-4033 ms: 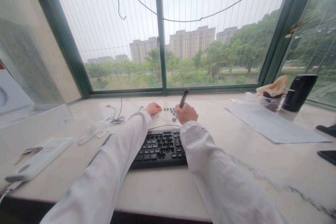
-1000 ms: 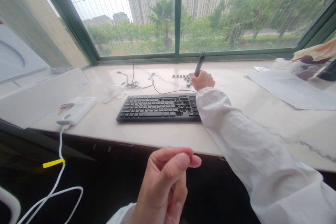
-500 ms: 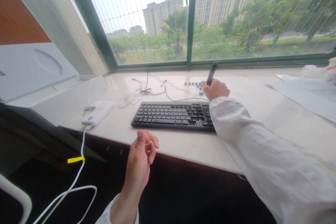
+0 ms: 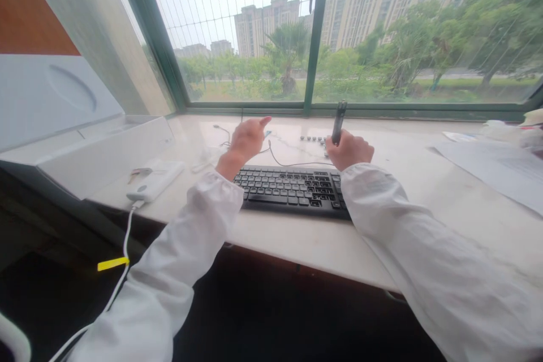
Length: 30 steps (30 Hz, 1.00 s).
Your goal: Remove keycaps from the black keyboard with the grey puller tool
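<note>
A black keyboard (image 4: pixel 280 189) lies on the pale stone sill, with dark openings among its keys, mostly toward the right. My right hand (image 4: pixel 350 151) is closed around an upright black tool (image 4: pixel 338 123) just behind the keyboard's right part. Beside that hand, small keycaps (image 4: pixel 313 138) sit in a row. My left hand (image 4: pixel 246 140) is over the sill behind the keyboard's left part, near a small blue item (image 4: pixel 268 133). One digit points right; the other fingers are hidden behind the hand. My left wrist and sleeve cover the keyboard's left end.
An open white box (image 4: pixel 114 153) stands at the left, with a white device (image 4: pixel 155 181) and its cable in front. A black cable (image 4: pixel 292 164) runs behind the keyboard. Papers (image 4: pixel 496 164) lie at the right, and the green window frame (image 4: pixel 382 108) borders the back.
My left hand has moved forward from in front of the keyboard to behind its left part. My right hand still holds the black tool in nearly the same place. The view has shifted slightly.
</note>
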{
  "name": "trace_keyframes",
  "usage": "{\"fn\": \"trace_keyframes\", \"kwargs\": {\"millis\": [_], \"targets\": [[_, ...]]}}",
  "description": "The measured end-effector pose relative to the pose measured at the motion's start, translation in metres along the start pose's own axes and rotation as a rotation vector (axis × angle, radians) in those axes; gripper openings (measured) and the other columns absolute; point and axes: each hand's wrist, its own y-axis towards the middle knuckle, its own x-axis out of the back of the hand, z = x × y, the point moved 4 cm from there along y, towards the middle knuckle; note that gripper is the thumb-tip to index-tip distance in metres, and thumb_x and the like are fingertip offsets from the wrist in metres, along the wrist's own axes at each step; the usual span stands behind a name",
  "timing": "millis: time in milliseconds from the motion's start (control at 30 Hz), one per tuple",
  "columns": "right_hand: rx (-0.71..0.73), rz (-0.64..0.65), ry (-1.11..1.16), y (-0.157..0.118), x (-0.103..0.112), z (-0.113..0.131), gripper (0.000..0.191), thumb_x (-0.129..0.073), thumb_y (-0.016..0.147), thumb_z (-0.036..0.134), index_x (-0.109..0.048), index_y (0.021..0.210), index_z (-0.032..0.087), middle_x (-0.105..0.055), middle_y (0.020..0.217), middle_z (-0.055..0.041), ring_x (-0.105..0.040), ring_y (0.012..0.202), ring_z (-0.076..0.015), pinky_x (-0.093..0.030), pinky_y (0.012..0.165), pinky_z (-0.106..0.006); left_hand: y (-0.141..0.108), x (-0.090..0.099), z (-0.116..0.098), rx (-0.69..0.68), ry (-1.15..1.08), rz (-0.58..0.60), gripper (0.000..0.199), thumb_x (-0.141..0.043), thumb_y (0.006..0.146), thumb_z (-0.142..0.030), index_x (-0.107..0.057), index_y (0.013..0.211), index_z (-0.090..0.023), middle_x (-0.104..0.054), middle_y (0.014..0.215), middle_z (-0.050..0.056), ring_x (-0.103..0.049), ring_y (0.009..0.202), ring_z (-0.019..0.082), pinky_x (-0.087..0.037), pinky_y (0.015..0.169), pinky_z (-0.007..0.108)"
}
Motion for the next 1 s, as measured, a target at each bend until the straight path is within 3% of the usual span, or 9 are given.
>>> {"fn": "trace_keyframes", "kwargs": {"millis": [100, 200, 367, 533, 700, 867, 1000], "targets": [[0.123, -0.02, -0.131, -0.006, 0.007, 0.014, 0.035, -0.038, 0.088, 0.044, -0.06, 0.1, 0.019, -0.065, 0.076, -0.0123, -0.061, 0.077, -0.0291, -0.04, 0.075, -0.042, 0.024, -0.012, 0.011, -0.129, 0.164, 0.046, 0.035, -0.034, 0.096, -0.033, -0.063, 0.094, -0.013, -0.067, 0.08, 0.01, -0.057, 0.074, 0.019, -0.037, 0.07, 0.031], [0.166, -0.011, -0.198, -0.008, 0.012, 0.019, 0.036, -0.035, 0.09, 0.043, -0.059, 0.102, 0.019, -0.065, 0.075, -0.0117, -0.061, 0.076, -0.0282, -0.04, 0.073, -0.04, 0.028, -0.026, 0.03, -0.175, 0.33, 0.094, 0.032, -0.032, 0.095, -0.025, -0.059, 0.108, -0.014, -0.067, 0.089, 0.013, -0.059, 0.079, 0.022, -0.037, 0.075, 0.034], [0.112, -0.046, -0.247, -0.001, 0.019, 0.01, 0.039, -0.032, 0.092, 0.045, -0.058, 0.103, 0.017, -0.066, 0.078, -0.0144, -0.062, 0.078, -0.0306, -0.04, 0.073, -0.042, 0.021, -0.047, 0.052, -0.185, 0.424, 0.189, 0.045, -0.028, 0.096, -0.043, -0.062, 0.107, -0.017, -0.068, 0.093, 0.016, -0.061, 0.088, 0.027, -0.038, 0.078, 0.035], [0.061, -0.05, -0.233, 0.004, 0.019, 0.006, 0.039, -0.035, 0.091, 0.046, -0.058, 0.104, 0.017, -0.066, 0.083, -0.0155, -0.062, 0.082, -0.0312, -0.042, 0.074, -0.042, 0.016, -0.047, 0.042, -0.273, 0.398, 0.167, 0.052, -0.028, 0.094, -0.05, -0.068, 0.094, -0.017, -0.068, 0.088, 0.015, -0.062, 0.086, 0.029, -0.039, 0.073, 0.035], [0.108, -0.07, -0.192, -0.001, 0.011, 0.016, 0.034, -0.041, 0.089, 0.044, -0.058, 0.102, 0.018, -0.066, 0.081, -0.0129, -0.063, 0.078, -0.029, -0.044, 0.07, -0.038, 0.009, -0.049, 0.037, -0.289, 0.333, 0.186, 0.047, -0.035, 0.092, -0.048, -0.069, 0.088, -0.017, -0.067, 0.083, 0.013, -0.062, 0.082, 0.026, -0.039, 0.073, 0.034], [0.236, 0.004, 0.004, -0.005, 0.0, 0.024, 0.027, -0.048, 0.088, 0.044, -0.058, 0.087, 0.019, -0.065, 0.071, -0.0065, -0.061, 0.067, -0.0221, -0.043, 0.065, -0.033, 0.002, -0.048, 0.027, -0.388, 0.258, 0.158, 0.045, -0.036, 0.093, -0.046, -0.068, 0.083, -0.016, -0.066, 0.076, 0.01, -0.06, 0.072, 0.021, -0.039, 0.069, 0.031], [0.263, 0.025, 0.198, -0.004, 0.006, 0.023, 0.028, -0.052, 0.087, 0.043, -0.058, 0.076, 0.018, -0.065, 0.069, -0.0057, -0.059, 0.064, -0.0191, -0.042, 0.063, -0.031, -0.008, -0.045, 0.01, -0.509, 0.187, 0.135, 0.04, -0.04, 0.093, -0.043, -0.068, 0.08, -0.017, -0.067, 0.072, 0.007, -0.058, 0.066, 0.018, -0.038, 0.065, 0.029]]}}
